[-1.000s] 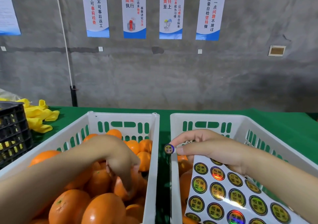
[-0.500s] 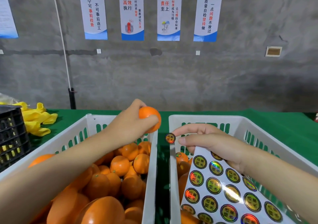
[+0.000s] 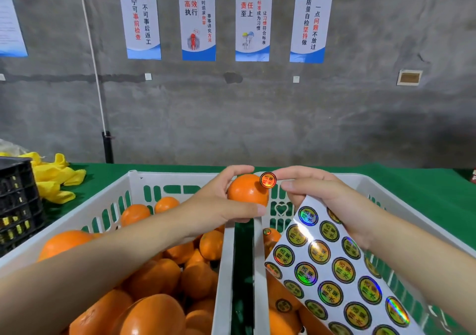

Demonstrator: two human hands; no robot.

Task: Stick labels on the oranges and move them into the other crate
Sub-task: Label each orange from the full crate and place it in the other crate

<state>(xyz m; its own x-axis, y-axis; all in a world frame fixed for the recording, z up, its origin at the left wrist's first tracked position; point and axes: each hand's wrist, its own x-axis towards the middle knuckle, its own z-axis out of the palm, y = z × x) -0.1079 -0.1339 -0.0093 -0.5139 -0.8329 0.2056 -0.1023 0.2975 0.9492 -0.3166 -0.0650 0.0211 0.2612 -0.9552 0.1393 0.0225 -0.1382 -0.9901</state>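
**Step in hand:** labelling. One round orange fruit (image 3: 247,193) is held up over the gap between the two crates, at twelve o'clock of the working area. It is grasped in the grip of the left hand (image 3: 219,206), thumb below and fingers above. A single round holographic label (image 3: 268,180) is presented at the one o'clock edge of that fruit by the right hand (image 3: 334,206). The label is carried at the forefinger tip and appears to touch the peel; whether it is pressed flat cannot be told. The right grip is also closed on a white backing sheet of holographic labels (image 3: 334,278), which hangs toward five o'clock with many labels unpeeled.

**Next move, as judged:** the label is to be rubbed down on the curved peel and the finger withdrawn without lifting it. The fruit is then to be set down in the crate at three o'clock.

**Containers:** the white slotted plastic crate (image 3: 175,178) at seven o'clock is heaped with oranges; no labels are seen on them. The matching white crate (image 3: 391,198) at five o'clock is largely hidden by the sheet. Several oranges are seen in it, and one labelled orange (image 3: 270,235) is plainly visible. Both crates stand on the green-covered bench (image 3: 412,180). Most of the task is judged outstanding.
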